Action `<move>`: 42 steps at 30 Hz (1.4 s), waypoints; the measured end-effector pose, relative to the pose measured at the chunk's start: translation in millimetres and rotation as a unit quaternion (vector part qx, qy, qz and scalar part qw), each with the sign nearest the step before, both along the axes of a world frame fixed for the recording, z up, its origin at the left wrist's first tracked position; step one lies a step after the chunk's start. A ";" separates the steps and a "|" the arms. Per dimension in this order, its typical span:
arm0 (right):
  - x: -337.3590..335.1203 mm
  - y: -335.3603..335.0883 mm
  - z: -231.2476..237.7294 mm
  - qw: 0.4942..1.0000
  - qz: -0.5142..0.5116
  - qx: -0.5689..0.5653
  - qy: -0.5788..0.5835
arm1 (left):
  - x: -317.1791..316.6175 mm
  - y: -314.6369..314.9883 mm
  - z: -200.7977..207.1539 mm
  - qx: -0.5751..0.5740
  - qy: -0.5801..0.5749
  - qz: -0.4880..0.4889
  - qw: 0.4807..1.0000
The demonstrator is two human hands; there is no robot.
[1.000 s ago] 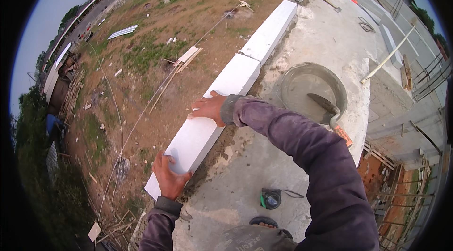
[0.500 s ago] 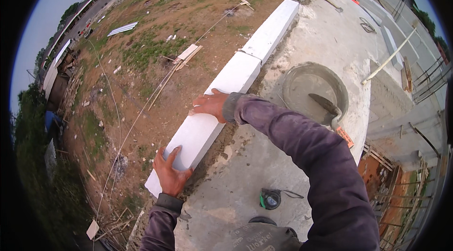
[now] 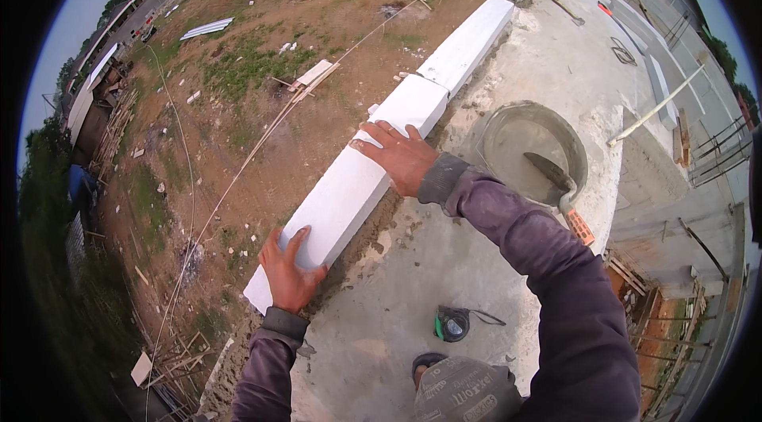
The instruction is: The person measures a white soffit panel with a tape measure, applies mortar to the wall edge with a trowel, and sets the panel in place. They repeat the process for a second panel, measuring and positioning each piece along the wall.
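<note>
A long row of white lightweight concrete blocks point(image 3: 468, 37) runs along the outer edge of the wall top, on grey mortar. My left hand point(image 3: 290, 273) straddles the nearest block point(image 3: 337, 193) close to its near end, fingers over the outer edge and thumb on the inner side. Farther along, my right hand point(image 3: 399, 160) rests on this block's top with its fingers spread. To the right stands a round mortar tub point(image 3: 583, 144); a trowel point(image 3: 552, 170) leans in it, its orange handle outside the rim. A black and green tape measure point(image 3: 452, 324) lies on the concrete nearer me.
Farther off on the slab point(image 3: 429, 263) lies a hammer point(image 3: 568, 11). More white blocks point(image 3: 660, 88) and a pale pole point(image 3: 657, 104) are at the right. Beyond the row, the ground point(image 3: 262, 136) drops away, with a string line and wood scraps. A lower area lies at right.
My right hand has shifted right and slightly forward along the block, and its fingers now spread on the top. My left hand keeps its place on the block. The view has shifted slightly.
</note>
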State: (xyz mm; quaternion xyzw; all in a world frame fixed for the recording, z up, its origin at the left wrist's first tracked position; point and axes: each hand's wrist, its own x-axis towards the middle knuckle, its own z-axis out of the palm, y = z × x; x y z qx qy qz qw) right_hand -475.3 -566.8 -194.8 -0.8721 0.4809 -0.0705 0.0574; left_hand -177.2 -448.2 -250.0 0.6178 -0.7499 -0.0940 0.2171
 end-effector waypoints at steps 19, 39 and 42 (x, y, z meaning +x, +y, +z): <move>-191.2 150.4 32.5 0.858 -0.492 0.045 0.140 | 3.7 2.4 1.9 0.029 -0.021 -0.026 0.999; -60.2 323.1 -107.2 0.932 -0.221 0.287 0.009 | 155.4 108.5 91.0 0.226 -0.230 -0.045 0.945; -60.2 329.7 -123.8 0.926 -0.219 0.308 0.025 | 148.4 115.6 64.5 0.199 -0.149 -0.026 0.968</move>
